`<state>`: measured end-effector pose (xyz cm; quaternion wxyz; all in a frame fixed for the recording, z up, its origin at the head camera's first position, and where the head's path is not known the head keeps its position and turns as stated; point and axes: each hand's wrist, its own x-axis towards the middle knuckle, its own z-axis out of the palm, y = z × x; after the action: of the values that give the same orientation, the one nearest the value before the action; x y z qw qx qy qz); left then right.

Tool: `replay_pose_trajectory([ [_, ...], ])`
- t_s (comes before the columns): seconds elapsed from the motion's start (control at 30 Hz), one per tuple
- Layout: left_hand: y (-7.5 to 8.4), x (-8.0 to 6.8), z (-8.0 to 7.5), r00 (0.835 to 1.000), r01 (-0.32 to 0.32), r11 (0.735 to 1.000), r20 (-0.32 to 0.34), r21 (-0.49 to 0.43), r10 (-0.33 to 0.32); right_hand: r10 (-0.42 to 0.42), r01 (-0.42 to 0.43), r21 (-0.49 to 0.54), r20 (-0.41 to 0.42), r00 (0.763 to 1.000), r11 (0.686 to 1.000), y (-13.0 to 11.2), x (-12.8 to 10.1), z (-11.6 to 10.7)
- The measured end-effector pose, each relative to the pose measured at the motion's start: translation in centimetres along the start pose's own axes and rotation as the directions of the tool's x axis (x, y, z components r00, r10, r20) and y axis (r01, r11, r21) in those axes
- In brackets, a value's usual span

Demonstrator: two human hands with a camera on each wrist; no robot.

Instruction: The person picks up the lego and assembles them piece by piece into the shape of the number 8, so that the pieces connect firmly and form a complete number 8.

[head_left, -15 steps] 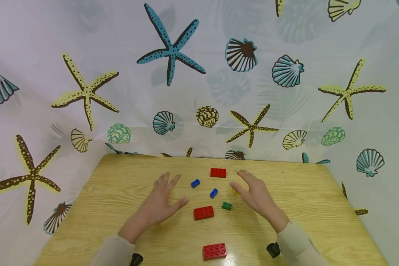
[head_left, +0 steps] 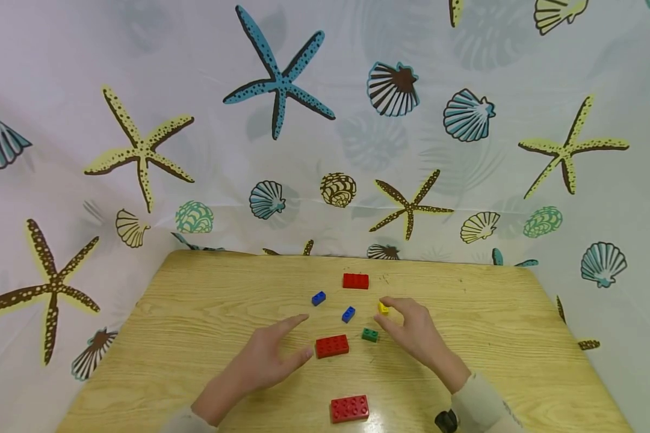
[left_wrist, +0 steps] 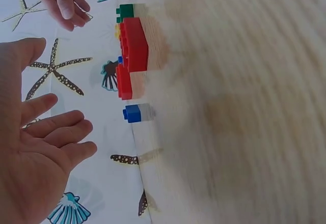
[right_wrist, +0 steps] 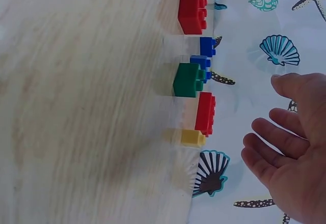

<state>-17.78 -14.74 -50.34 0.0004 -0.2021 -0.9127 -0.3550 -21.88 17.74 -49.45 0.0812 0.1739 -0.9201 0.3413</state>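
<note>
My left hand [head_left: 265, 356] is over the table with thumb and fingers spread apart, just left of a red toy brick [head_left: 332, 346]; nothing is in it, as the left wrist view also shows. On the other side, my right hand [head_left: 416, 332] hovers with its fingers loosely bent beside a small yellow brick [head_left: 383, 308], which stands on the wood. A gap shows between that hand and the bricks in the right wrist view. A green brick [head_left: 369, 335] sits left of the right thumb. Two small blue bricks, one at the middle [head_left: 348, 314] and another farther back [head_left: 318, 298], lie between the hands.
At the back lies a second red brick [head_left: 355, 281], and a third red brick [head_left: 349, 409] is near the front. The wooden tabletop [head_left: 520, 349] meets a white curtain [head_left: 336, 138] printed with starfish and shells behind and at both sides.
The left hand has come toward me and slightly right, nearer the middle red brick. My right hand has drawn back a little, so the yellow brick shows more fully.
</note>
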Motion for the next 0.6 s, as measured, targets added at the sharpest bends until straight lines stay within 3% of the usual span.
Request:
replay_pose_trajectory([
  [0.2, 0.0, -1.1, 0.9, 0.997, -0.073, 0.997, -0.002, -0.033, 0.073, 0.003, -0.003, 0.019, 0.026, 1.000, 1.000, 0.6, -0.3, 0.8],
  [0.4, -0.1, -1.8, 1.9, 0.980, -0.194, 0.975, 0.026, -0.112, 0.198, -0.023, 0.021, 0.030, 0.043, 0.999, 0.999, 1.2, -0.5, 1.5],
  [0.6, 0.2, -2.3, 2.7, 0.965, -0.238, 0.953, 0.067, -0.188, 0.254, -0.046, 0.046, 0.001, 0.064, 0.997, 0.999, 1.8, -0.7, 2.2],
])
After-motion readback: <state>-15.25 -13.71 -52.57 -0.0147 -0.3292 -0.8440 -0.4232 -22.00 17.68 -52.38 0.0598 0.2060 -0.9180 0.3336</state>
